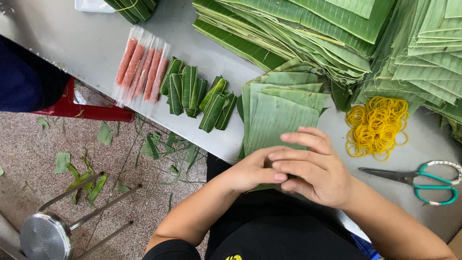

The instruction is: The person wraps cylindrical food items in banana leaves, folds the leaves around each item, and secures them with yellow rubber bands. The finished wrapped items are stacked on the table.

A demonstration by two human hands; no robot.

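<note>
Two hands folding a banana leaf at the worktop edge
Left hand (252,171) and right hand (315,166) pinch together on the cut leaf (276,120) at 6 o'clock; yellow rubber bands (378,127) lie at 3 o'clock, scissors (423,180) just below

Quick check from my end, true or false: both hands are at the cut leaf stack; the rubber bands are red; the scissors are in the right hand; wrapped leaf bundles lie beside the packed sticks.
1. Both the left hand and the right hand are at the leaf stack. True.
2. The rubber bands are red. False: they are yellow.
3. The right hand holds the scissors. False: they lie on the table, untouched.
4. Wrapped bundles lie beside the packed sticks. True.
</note>
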